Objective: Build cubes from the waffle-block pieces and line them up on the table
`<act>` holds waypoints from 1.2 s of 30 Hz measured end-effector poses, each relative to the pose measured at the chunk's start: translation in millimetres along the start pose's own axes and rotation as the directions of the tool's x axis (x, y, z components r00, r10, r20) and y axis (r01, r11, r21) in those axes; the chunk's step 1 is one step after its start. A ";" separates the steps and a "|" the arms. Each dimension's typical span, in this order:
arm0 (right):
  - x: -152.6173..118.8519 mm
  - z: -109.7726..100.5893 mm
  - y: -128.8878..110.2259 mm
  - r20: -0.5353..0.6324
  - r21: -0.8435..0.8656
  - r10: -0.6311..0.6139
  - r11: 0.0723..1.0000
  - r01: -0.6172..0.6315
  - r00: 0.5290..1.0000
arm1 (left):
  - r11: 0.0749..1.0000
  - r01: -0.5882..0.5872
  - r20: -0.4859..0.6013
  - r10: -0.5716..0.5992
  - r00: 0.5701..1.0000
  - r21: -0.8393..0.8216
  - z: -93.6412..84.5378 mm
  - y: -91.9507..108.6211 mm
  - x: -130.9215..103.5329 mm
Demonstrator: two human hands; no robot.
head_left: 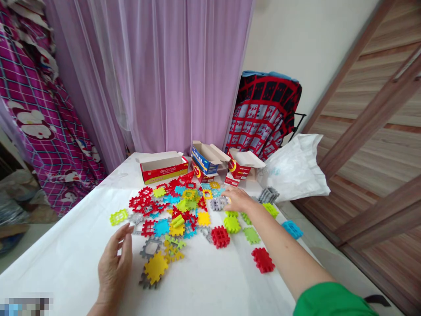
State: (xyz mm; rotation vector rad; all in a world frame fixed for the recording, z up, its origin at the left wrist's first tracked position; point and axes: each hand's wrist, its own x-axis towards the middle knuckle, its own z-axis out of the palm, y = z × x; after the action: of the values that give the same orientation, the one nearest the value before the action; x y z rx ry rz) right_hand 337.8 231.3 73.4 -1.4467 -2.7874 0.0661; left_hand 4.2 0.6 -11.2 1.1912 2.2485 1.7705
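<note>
Interlocking plastic building tiles in red, yellow, blue, green and grey lie in a loose pile (184,206) on the white-covered table (204,281). My right hand (239,200) reaches over the pile's right side, its fingers closed on the edge of a small grey tile stack (217,203). My left hand (115,259) hovers at the left with thumb and fingers apart and nothing in it. Close to its fingertips lies a grey tile (137,223). A yellow tile (156,267) rests partly over a dark grey one in front.
Behind the pile stand an open red box (164,171), a blue box (204,159) and another red box (240,169). A white plastic bag (292,171) is at the back right. Under my right forearm lie a red tile stack (263,260) and a blue one (292,229).
</note>
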 end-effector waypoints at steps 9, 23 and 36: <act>26.4 8.7 -0.9 0.141 -0.012 -0.033 0.999 0.035 0.989 | 0.981 0.165 0.068 -0.159 0.985 -0.101 -0.7 -16.8 6.8; 27.6 12.1 -5.2 0.174 0.002 -0.027 1.000 0.027 0.984 | 0.979 0.185 0.071 -0.180 0.981 -0.083 1.3 -16.2 6.5; 30.1 15.9 -3.3 0.190 -0.021 -0.033 0.999 0.038 0.981 | 0.975 0.206 0.089 -0.198 0.976 -0.085 0.6 -15.8 8.1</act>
State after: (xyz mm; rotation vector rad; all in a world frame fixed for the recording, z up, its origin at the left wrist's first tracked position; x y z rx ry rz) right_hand 317.4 253.5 57.0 -1.4685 -2.9728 0.1798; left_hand -9.6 5.0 -21.4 0.9595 2.1299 1.6996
